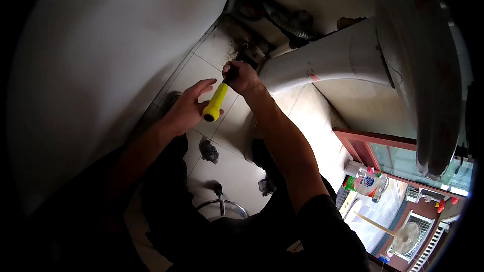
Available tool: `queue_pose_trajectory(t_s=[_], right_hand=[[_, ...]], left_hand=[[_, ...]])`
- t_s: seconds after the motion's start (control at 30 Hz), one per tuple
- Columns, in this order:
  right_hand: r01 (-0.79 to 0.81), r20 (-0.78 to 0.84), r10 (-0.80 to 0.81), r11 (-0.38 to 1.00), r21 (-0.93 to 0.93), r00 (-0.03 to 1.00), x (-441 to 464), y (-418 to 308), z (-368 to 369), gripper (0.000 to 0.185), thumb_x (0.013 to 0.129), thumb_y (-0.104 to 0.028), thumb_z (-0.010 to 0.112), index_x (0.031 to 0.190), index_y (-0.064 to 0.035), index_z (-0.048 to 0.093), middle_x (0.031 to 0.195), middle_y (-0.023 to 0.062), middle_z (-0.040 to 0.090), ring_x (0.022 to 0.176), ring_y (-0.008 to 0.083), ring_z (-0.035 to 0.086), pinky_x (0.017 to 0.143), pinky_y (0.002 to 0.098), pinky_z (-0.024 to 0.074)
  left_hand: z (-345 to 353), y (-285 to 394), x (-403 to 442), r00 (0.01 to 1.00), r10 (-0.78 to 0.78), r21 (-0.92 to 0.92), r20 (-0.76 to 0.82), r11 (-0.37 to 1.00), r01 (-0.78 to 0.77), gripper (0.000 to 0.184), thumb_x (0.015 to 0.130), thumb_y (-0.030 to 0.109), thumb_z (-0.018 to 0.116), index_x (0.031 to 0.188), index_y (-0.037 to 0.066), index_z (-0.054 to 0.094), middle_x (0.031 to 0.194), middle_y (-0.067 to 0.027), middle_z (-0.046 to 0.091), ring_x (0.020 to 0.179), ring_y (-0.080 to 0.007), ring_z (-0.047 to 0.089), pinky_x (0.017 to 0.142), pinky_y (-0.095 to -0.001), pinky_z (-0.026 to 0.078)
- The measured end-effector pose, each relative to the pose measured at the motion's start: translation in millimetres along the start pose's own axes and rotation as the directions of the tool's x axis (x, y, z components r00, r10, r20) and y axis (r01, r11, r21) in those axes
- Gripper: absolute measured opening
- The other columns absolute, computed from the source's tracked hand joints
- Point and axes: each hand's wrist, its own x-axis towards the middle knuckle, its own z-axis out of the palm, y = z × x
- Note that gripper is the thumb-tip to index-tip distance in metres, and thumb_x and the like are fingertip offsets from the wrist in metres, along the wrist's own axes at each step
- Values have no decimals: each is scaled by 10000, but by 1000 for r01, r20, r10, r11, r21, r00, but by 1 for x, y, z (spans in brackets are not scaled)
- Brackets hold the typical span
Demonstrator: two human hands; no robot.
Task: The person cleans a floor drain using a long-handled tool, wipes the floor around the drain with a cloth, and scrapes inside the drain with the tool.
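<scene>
My right hand [243, 77] is closed around the dark shaft of a tool with a bright yellow handle [216, 103] and a black butt end. The tool's far end reaches a dark, dirty patch [245, 50] of floor by the wall, where shadow hides its shape. My left hand [188, 106] is beside the yellow handle with its fingers apart. A fingertip shows past the handle's far side, and I cannot tell whether it presses on it. Below the hands, a dark grey fuzzy clump [208, 151] lies on the white floor tiles [229, 158].
A white pedestal [322, 60] under a basin [421, 70] stands at the right. Behind it runs a grey corrugated hose [287, 22]. A smooth pale surface [106, 45] rises at the left. A second dark clump [265, 187] and a metal ring [235, 206] lie near my legs.
</scene>
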Motion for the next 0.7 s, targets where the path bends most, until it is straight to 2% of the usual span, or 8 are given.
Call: queue_pose_trajectory(t_s=[0.03, 0.1, 0.17, 0.33, 0.57, 0.63, 0.67, 0.7], right_hand=[[49, -26, -47, 996, 78, 999, 1, -9, -3, 63, 926, -33, 455, 925, 30, 459, 801, 140, 501, 676, 257, 506, 609, 369, 465], [170, -56, -171, 985, -16, 984, 6, -19, -13, 50, 916, -30, 462, 892, 14, 469, 768, 132, 491, 661, 247, 495, 582, 366, 457], [197, -125, -198, 980, -16, 972, 12, -18, -28, 38, 903, -23, 473, 876, 4, 474, 756, 131, 489, 646, 249, 494, 569, 367, 454], [163, -213, -170, 985, -51, 962, 1, 2, -29, 67, 843, 15, 527, 861, -15, 471, 733, 131, 484, 598, 259, 486, 534, 388, 450], [175, -305, -183, 983, -53, 935, -56, 39, 23, 121, 893, -98, 577, 888, -48, 467, 736, 112, 487, 622, 245, 495, 541, 376, 464], [158, -314, -172, 985, -70, 934, -59, 38, 19, 78, 886, -91, 569, 898, -46, 507, 764, 117, 541, 647, 257, 527, 569, 384, 476], [222, -246, -329, 898, -379, 912, -50, 36, 5, 66, 880, -93, 567, 901, -41, 532, 794, 116, 575, 676, 255, 553, 592, 381, 483], [294, -29, -482, 579, -760, 875, -55, 37, -1, 74, 875, -105, 563, 900, -36, 551, 804, 114, 598, 691, 249, 574, 608, 379, 487]], left_hand=[[13, 21, -9, 928, -370, -277, -28, 895, 349, 451, 993, 131, 406, 1424, 52, 300, 1332, -177, 446, 969, -327, 661, 863, -381, 555], [24, 28, -23, 895, -415, -417, 162, 793, 443, 542, 1012, 453, 329, 1332, 16, 332, 1178, -238, 561, 854, -336, 677, 794, -446, 567], [39, 20, -30, 866, -459, -442, 201, 746, 498, 591, 994, 511, 337, 1321, 19, 330, 1120, -240, 599, 789, -321, 677, 763, -432, 565], [44, -1, -20, 889, -456, -394, -36, 824, 406, 420, 974, 438, 450, 1161, 63, 427, 845, -117, 620, 588, -228, 618, 575, -379, 536], [26, 8, 6, 819, -567, -272, -86, 804, 528, 379, 939, 433, 515, 999, 59, 521, 796, -104, 607, 563, -210, 602, 557, -344, 543], [32, 11, 20, 788, -581, -259, -206, 808, 529, 302, 928, 348, 512, 972, 50, 529, 749, -99, 594, 546, -202, 594, 522, -346, 539], [39, 13, 28, 796, -554, -255, -246, 829, 498, 257, 911, 296, 497, 974, 48, 528, 714, -102, 587, 516, -198, 581, 474, -349, 524], [51, 15, 33, 797, -531, -245, -289, 846, 474, 218, 894, 243, 481, 976, 47, 526, 679, -106, 580, 487, -195, 567, 426, -352, 508]])
